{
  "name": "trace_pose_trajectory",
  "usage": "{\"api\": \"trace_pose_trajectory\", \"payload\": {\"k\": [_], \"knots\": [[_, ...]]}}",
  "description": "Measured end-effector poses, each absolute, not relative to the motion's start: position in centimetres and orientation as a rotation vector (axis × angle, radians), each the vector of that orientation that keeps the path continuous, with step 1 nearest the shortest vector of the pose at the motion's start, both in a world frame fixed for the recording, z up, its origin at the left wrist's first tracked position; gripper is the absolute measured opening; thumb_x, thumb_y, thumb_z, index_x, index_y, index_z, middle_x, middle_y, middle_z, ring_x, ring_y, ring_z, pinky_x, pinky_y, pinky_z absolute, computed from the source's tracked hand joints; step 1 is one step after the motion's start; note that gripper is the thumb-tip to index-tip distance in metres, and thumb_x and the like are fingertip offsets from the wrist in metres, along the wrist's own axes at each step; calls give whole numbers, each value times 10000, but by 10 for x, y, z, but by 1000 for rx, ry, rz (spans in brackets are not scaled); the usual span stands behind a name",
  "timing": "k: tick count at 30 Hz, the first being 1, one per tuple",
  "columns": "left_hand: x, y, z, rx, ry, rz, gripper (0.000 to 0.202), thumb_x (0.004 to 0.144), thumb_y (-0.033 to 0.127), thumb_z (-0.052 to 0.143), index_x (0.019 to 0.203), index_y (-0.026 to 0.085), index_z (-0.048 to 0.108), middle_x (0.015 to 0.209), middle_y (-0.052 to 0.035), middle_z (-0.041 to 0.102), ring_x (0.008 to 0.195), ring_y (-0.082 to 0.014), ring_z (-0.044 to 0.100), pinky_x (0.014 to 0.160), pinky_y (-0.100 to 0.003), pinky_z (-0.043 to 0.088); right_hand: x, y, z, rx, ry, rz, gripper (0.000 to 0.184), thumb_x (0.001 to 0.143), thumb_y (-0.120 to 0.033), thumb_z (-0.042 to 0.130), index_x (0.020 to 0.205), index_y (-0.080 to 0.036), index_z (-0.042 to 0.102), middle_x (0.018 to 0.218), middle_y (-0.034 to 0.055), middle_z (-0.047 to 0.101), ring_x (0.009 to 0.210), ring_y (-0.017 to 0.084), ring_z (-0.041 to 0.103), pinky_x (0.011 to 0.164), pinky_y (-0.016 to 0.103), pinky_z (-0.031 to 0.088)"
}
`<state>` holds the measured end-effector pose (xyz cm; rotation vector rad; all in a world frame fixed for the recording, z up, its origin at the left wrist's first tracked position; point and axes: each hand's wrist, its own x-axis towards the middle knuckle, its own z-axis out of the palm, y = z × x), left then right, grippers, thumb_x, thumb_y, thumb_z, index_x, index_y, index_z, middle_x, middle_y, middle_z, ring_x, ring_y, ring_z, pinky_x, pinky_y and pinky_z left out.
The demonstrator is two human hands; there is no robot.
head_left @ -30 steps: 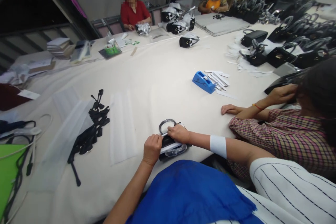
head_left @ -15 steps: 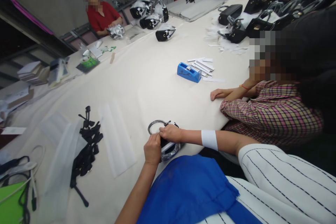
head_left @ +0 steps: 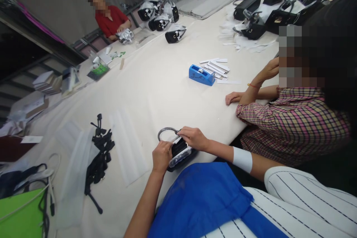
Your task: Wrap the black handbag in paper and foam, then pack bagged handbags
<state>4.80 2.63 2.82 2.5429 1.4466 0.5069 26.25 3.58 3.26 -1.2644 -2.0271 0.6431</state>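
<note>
A small black handbag (head_left: 178,150) rests at the table edge in front of me, its top facing up and its dark inside partly showing. Clear plastic wraps its handle (head_left: 167,129), which arches over the far side. My left hand (head_left: 161,156) grips the bag's left end, thumb and fingers pinched at the rim. At the far right rim, my right hand (head_left: 193,137) pinches the edge, its fingertips partly hidden. To the left lies a pile of black straps (head_left: 100,152) beside thin white sheets (head_left: 129,148).
A blue tape dispenser (head_left: 201,75) sits beside white strips (head_left: 219,68). To my right, a person in a checked shirt (head_left: 301,119) leans on the table. Wrapped black bags (head_left: 175,34) stand farther back, where two other people sit. Cables and a green item (head_left: 23,212) lie lower left.
My right hand has shifted right along the rim, and the bag's inside shows more. The neighbour in the checked shirt has raised one hand toward the face. The view has swung slightly.
</note>
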Motion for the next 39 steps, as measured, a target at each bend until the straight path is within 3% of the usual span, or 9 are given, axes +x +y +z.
{"api": "trace_pose_trajectory", "payload": {"k": [6, 9, 14, 22, 28, 34, 39], "knots": [[50, 24, 27, 2554, 1483, 500, 191, 926, 214, 519, 848, 214, 693, 822, -39, 692, 836, -189, 602, 688, -272, 447, 290, 55, 28, -1545, -1861, 890, 173, 889, -242, 569, 873, -188, 732, 902, 23, 686, 796, 121, 597, 731, 222, 415], [51, 23, 27, 2565, 1498, 504, 198, 930, 215, 516, 837, 213, 691, 815, -42, 688, 835, -191, 598, 677, -272, 437, 293, 67, 23, -1502, -1855, 1063, 236, 879, -275, 553, 778, -156, 730, 835, 23, 685, 770, 122, 585, 697, 215, 393], [53, 18, 27, 2610, 1496, 528, 206, 935, 204, 500, 854, 204, 689, 814, -48, 681, 831, -193, 590, 684, -287, 443, 299, 78, 26, -1563, -1812, 1362, 406, 811, -472, 577, 639, -123, 696, 570, -20, 560, 567, 98, 461, 536, 219, 306], [55, 14, 24, 2604, 1503, 579, 196, 935, 193, 491, 914, 197, 686, 844, -59, 683, 852, -206, 590, 733, -308, 459, 308, 102, 23, -1261, -1940, 1733, 307, 686, -376, 689, 850, -131, 776, 737, 9, 690, 720, 133, 576, 665, 202, 426], [55, 16, 25, 2578, 1534, 543, 216, 932, 186, 486, 857, 197, 687, 821, -58, 680, 842, -218, 576, 726, -320, 448, 312, 115, 24, -1043, -2125, 1744, 320, 754, -396, 669, 897, -127, 769, 846, 34, 711, 786, 144, 597, 724, 207, 448], [55, 11, 20, 2585, 1494, 545, 316, 910, 119, 486, 1136, 237, 671, 926, -44, 696, 846, -215, 570, 762, -331, 446, 314, 114, 25, -964, -2241, 1643, 279, 805, -363, 653, 916, -133, 764, 885, 36, 717, 810, 150, 602, 749, 213, 435], [55, 13, 20, 2572, 1486, 538, 326, 902, 139, 508, 1158, 255, 673, 944, -51, 690, 867, -217, 580, 771, -331, 439, 307, 108, 25, -971, -2400, 1413, 210, 831, -254, 636, 961, -149, 763, 888, 49, 715, 811, 145, 604, 756, 208, 420]]}}
